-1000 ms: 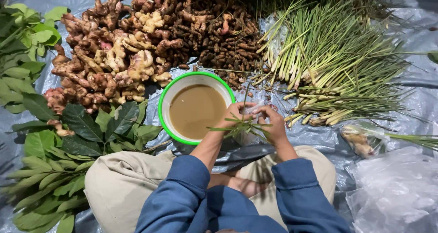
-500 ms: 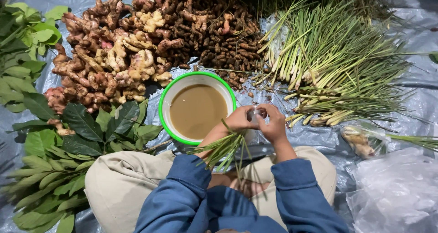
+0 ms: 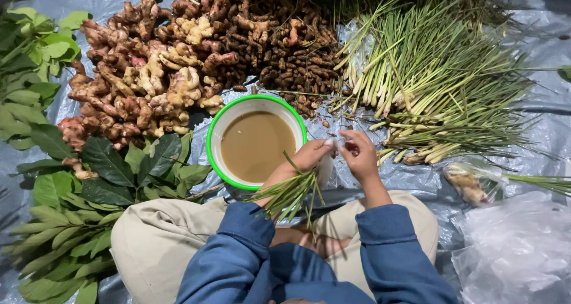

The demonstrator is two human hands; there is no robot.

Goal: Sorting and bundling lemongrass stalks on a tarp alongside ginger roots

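Bowl (image 3: 217, 138): white, bright green rim; liquid (image 3: 257, 144) muddy brown. Ginger heap (image 3: 143, 81) tan-pink. Leaves (image 3: 107, 161) dark green. Sleeves (image 3: 250, 244) blue. Tarp (image 3: 535, 110) grey.

A small clear plastic bag (image 3: 326, 164) hung pinched between both hands, another clear bag holding pale roots (image 3: 470, 182) lay at the right on the grey tarpaulin (image 3: 535, 110), and a crumpled heap of clear plastic bags (image 3: 517, 250) sat at the lower right corner.
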